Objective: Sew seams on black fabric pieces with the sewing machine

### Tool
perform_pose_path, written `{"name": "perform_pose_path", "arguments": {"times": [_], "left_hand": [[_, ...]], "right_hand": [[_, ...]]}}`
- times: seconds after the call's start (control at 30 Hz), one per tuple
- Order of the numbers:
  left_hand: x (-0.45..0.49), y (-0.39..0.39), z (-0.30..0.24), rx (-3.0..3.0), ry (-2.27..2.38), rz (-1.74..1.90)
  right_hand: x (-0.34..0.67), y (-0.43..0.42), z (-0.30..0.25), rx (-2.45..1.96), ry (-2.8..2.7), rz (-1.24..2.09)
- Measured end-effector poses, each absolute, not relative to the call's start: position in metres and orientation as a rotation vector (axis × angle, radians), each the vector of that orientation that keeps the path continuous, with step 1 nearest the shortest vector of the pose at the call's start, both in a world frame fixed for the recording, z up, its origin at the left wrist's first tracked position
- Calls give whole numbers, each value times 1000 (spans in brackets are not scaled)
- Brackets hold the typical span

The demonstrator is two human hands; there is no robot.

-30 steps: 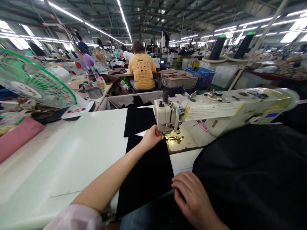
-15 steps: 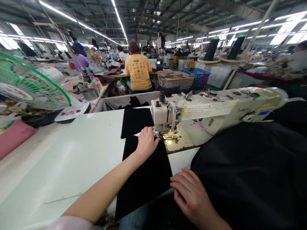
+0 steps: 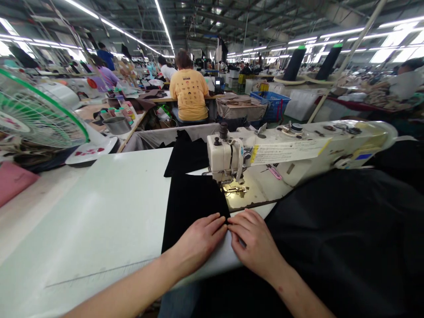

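Observation:
A black fabric piece (image 3: 195, 198) lies on the pale table with its far right edge at the needle area of the white sewing machine (image 3: 225, 159). At the near right corner of this piece, my left hand (image 3: 202, 238) presses its closed fingers along the edge. Facing it, my right hand (image 3: 253, 240) grips the same edge, fingertips bent and thumb below. The fingertips of both hands almost meet. Part of the fabric's near end is hidden under my left hand. Another black piece (image 3: 187, 157) lies beyond, left of the machine head.
Large black fabric (image 3: 347, 238) is heaped on the right. A green fan (image 3: 39, 110) stands at the left by pink cloth (image 3: 15, 181). Beyond the table are a metal pot (image 3: 117, 126), a seated person in yellow (image 3: 188, 95) and a blue basket (image 3: 270, 104).
My left hand has come back from beside the needle to the fabric's near right edge. My right hand has moved slightly up to meet it. The fabric's near end no longer hangs toward me.

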State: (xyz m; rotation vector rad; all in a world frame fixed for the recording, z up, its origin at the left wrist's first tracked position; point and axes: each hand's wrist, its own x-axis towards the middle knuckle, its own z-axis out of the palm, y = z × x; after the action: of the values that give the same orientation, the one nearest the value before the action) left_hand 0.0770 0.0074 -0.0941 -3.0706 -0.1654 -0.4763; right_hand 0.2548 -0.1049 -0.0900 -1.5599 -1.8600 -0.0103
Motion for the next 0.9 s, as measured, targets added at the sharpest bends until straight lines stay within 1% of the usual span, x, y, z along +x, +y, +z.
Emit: {"name": "perform_pose_path", "arguments": {"times": [0.2, 0.47, 0.6, 0.7, 0.8, 0.9], "left_hand": [[90, 46, -87, -3173, -192, -507], [107, 100, -77, -3250, -264, -509], [111, 105, -70, -3237, -314, -455], [111, 88, -72, -3056, -579, -378], [107, 76, -78, -2921, -797, -297], [100, 87, -81, -2893, -907, -269]], "right_hand": [[262, -70, -86, -1764, -1862, -77], [269, -33, -80, -1841, -1897, -107], [268, -59, -70, -1826, -1824, -126], [269, -103, -70, -1912, -1658, -177], [275, -145, -82, -2080, -1552, -259], [287, -168, -100, -2075, -1590, -259]]}}
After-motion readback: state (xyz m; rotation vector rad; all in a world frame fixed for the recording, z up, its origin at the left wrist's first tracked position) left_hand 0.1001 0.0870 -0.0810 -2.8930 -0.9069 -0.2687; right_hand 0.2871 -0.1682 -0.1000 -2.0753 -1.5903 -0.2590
